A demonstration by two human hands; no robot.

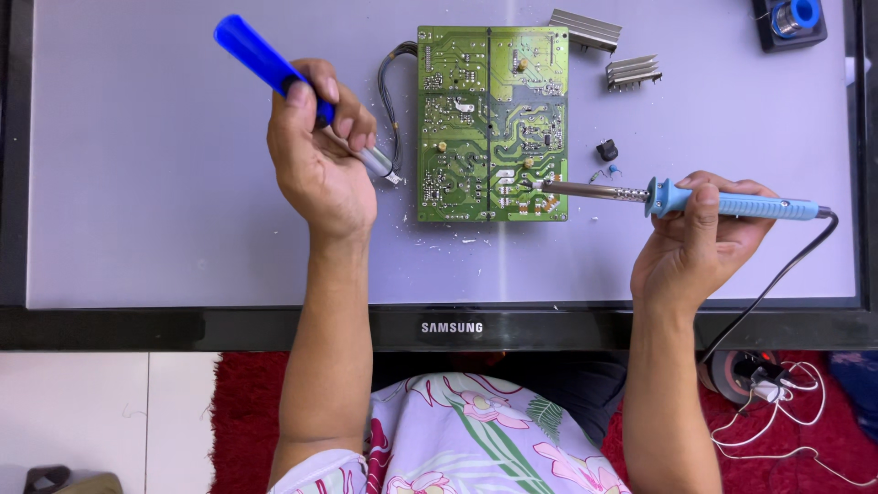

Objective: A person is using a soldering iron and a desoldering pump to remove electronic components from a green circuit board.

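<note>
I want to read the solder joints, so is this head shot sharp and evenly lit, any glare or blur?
Head view: sharp and evenly lit, soft shadows only; no strong glare on the grey panel; circuit board in focus, though its joints are small; soldering iron in the right hand and the blue tool in the left hand show no motion blur.

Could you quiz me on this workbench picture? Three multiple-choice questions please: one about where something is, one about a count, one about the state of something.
1. Where does the soldering iron tip rest?
A. on the green circuit board
B. on the solder spool
C. in mid-air

2. How many metal heat sinks lie past the board's top right corner?
A. one
B. two
C. four

3. What is the left hand doing?
A. lying flat
B. gripping a blue-handled pump tool
C. pinching wires

Answers: 1 A, its tip meets the board's lower right; 2 B, two finned blocks show; 3 B, fingers wrap the handle.
</note>
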